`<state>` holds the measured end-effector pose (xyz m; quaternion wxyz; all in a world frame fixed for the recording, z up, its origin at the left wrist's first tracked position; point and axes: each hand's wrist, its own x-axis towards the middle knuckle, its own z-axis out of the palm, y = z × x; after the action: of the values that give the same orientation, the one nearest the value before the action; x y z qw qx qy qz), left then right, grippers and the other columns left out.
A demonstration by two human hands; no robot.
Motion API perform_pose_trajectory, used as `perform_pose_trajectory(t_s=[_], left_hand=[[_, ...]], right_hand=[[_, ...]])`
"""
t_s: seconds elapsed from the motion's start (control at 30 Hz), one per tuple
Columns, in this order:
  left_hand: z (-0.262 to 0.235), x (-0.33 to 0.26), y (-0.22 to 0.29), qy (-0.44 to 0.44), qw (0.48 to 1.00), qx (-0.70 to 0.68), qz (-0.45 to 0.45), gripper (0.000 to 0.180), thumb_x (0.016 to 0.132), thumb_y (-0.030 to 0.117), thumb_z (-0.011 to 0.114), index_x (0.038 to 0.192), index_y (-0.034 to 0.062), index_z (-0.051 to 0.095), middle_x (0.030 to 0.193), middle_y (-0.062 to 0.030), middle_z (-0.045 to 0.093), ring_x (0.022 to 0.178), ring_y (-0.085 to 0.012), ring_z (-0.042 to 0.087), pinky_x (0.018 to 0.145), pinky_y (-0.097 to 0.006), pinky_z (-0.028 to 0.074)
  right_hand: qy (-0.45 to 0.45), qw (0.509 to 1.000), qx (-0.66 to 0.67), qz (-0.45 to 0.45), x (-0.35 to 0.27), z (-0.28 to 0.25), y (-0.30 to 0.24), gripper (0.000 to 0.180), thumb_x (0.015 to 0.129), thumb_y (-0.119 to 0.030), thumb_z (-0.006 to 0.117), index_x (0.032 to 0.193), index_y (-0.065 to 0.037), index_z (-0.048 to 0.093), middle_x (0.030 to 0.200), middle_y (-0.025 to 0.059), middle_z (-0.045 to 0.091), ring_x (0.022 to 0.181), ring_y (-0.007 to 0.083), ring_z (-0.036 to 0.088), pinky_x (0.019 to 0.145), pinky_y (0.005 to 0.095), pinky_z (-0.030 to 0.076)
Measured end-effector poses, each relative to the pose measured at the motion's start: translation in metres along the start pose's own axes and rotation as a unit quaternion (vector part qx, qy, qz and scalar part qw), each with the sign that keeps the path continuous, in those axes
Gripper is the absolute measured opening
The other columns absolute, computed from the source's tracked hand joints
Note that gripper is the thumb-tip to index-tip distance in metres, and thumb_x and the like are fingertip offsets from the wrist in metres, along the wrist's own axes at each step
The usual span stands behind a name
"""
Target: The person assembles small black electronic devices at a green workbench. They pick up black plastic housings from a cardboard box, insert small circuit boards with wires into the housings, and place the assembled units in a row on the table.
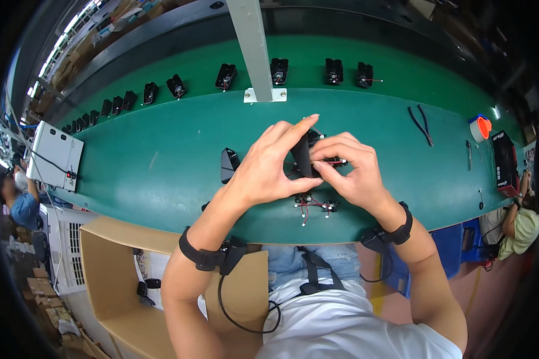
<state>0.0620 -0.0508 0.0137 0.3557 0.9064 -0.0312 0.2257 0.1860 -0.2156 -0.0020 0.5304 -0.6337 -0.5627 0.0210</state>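
Observation:
Above the green table (144, 161), my left hand (269, 161) grips a black plastic housing (302, 158) between the thumb and fingers, its hollow side turned to the right. My right hand (356, 170) is closed in a pinch at that open side; its fingertips hide whatever small part is between them. Beyond and beside the fingers, dark parts with a red wire (340, 161) partly show. Nearer to me lie small black parts with red wires and white plugs (329, 206). Left of my left hand, another black housing (229, 164) rests on the table.
A row of black housings (226, 76) lies along the far green strip, behind a metal post (250, 48). To the right are pliers (426, 128), an orange-and-white roll (479, 128) and a black box (505, 164). A cardboard box (108, 275) stands below left; a blue crate (401, 275) below right.

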Motion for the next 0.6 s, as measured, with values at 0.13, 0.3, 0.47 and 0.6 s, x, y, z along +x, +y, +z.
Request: perform_pose_trajectory(t_s=[0.13, 0.3, 0.47, 0.6], left_hand=[[-0.004, 0.003, 0.006, 0.014, 0.997, 0.070, 0.039, 0.094, 0.061, 0.025, 0.084, 0.147, 0.0098, 0.048, 0.090, -0.0087, 0.054, 0.083, -0.0251, 0.054, 0.076, -0.035, 0.048], [-0.009, 0.004, 0.007, 0.074, 0.979, 0.169, 0.082, 0.090, 0.058, 0.035, 0.082, 0.138, 0.0041, 0.055, 0.082, -0.0080, 0.050, 0.071, -0.0254, 0.049, 0.066, -0.037, 0.046], [-0.002, 0.004, 0.017, 0.115, 0.963, 0.207, 0.128, 0.082, 0.056, 0.045, 0.082, 0.123, 0.0021, 0.065, 0.071, -0.0054, 0.046, 0.063, -0.0229, 0.046, 0.058, -0.035, 0.044], [-0.003, -0.002, 0.018, 0.103, 0.956, 0.256, 0.102, 0.081, 0.060, 0.067, 0.080, 0.109, 0.0044, 0.068, 0.068, -0.0050, 0.055, 0.057, -0.0215, 0.054, 0.053, -0.034, 0.047]], right_hand=[[-0.076, 0.983, 0.147, 0.084, 0.000, -0.010, 0.002, 0.014, 0.077, -0.002, 0.072, 0.090, 0.000, 0.074, 0.114, 0.0124, 0.067, 0.103, 0.0241, 0.063, 0.088, 0.0358, 0.051], [-0.101, 0.934, 0.314, 0.135, -0.003, -0.012, 0.000, 0.018, 0.081, -0.005, 0.073, 0.097, 0.002, 0.073, 0.136, 0.0185, 0.055, 0.124, 0.0248, 0.054, 0.099, 0.0379, 0.048], [-0.142, 0.821, 0.499, 0.238, -0.006, -0.014, 0.007, 0.023, 0.079, -0.003, 0.076, 0.100, 0.005, 0.072, 0.140, 0.0201, 0.051, 0.119, 0.0246, 0.058, 0.100, 0.0351, 0.048], [-0.168, 0.697, 0.599, 0.355, -0.015, -0.012, 0.015, 0.022, 0.088, -0.013, 0.073, 0.098, 0.006, 0.070, 0.106, 0.0150, 0.069, 0.093, 0.0191, 0.066, 0.086, 0.0332, 0.053]])
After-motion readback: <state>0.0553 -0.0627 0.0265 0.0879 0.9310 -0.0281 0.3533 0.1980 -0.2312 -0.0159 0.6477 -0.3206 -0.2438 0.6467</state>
